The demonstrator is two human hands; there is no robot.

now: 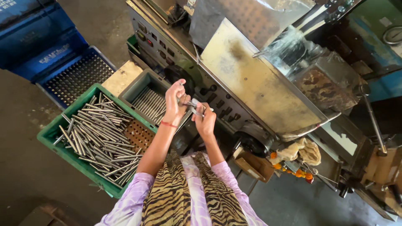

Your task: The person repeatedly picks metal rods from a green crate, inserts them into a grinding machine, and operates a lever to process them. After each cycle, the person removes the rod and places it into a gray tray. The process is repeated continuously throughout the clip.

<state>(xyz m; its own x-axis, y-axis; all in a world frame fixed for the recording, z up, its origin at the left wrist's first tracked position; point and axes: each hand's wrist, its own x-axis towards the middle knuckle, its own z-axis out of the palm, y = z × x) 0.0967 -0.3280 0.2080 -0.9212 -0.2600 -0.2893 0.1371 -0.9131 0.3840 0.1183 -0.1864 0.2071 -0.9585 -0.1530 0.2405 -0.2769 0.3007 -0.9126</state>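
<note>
Between your chest and the machine, your left hand and right hand both pinch one thin metal rod. Grey and shiny, it looks stiff, light and probably slick, so grip near its ends. Similar rods fill the green crate.

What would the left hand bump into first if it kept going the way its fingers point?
Probably the dark knob on the machine's control panel, just beyond the left hand. Depth is hard to judge from above, so it might pass over it.
</note>
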